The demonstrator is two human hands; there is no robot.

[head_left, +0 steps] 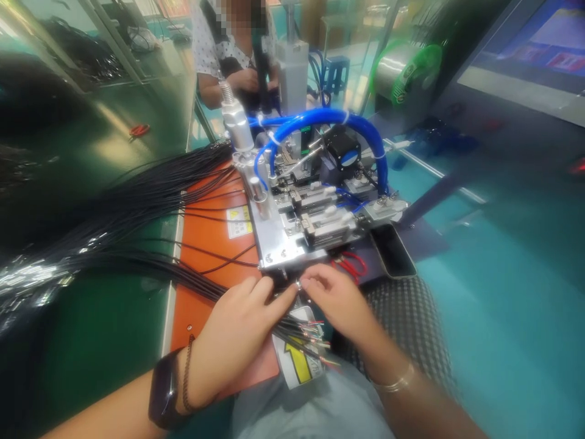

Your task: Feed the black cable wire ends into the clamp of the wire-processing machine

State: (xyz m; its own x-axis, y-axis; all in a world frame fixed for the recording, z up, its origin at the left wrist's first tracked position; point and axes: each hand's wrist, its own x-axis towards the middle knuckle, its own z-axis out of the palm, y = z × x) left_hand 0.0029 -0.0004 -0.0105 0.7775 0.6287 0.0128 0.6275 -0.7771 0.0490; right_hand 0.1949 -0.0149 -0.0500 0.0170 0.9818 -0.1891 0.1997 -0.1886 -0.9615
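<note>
At the front edge of a metal bench machine (pixel 315 213), my two hands meet. My left hand (pixel 240 320) lies over a bundle of black cables (pixel 192 274), its fingers bent and one reaching to a small silvery bit (pixel 299 285). From the other side my right hand (pixel 336 299) closes in a pinch at the same spot; what the fingers hold is too small to name. Below my left hand, stripped cable ends (pixel 315 341) with thin coloured wires stick out over a label with a yellow arrow (pixel 298 363).
An orange board (pixel 205 225) carries the machine and more black cables (pixel 150 177) trailing left. Red-handled pliers or scissors (pixel 354 266) and a phone (pixel 393 250) lie at the right. A thick blue hose (pixel 329 116) arches above. Another person (pixel 233 55) is behind; a green-rimmed spool (pixel 402 70) stands back right.
</note>
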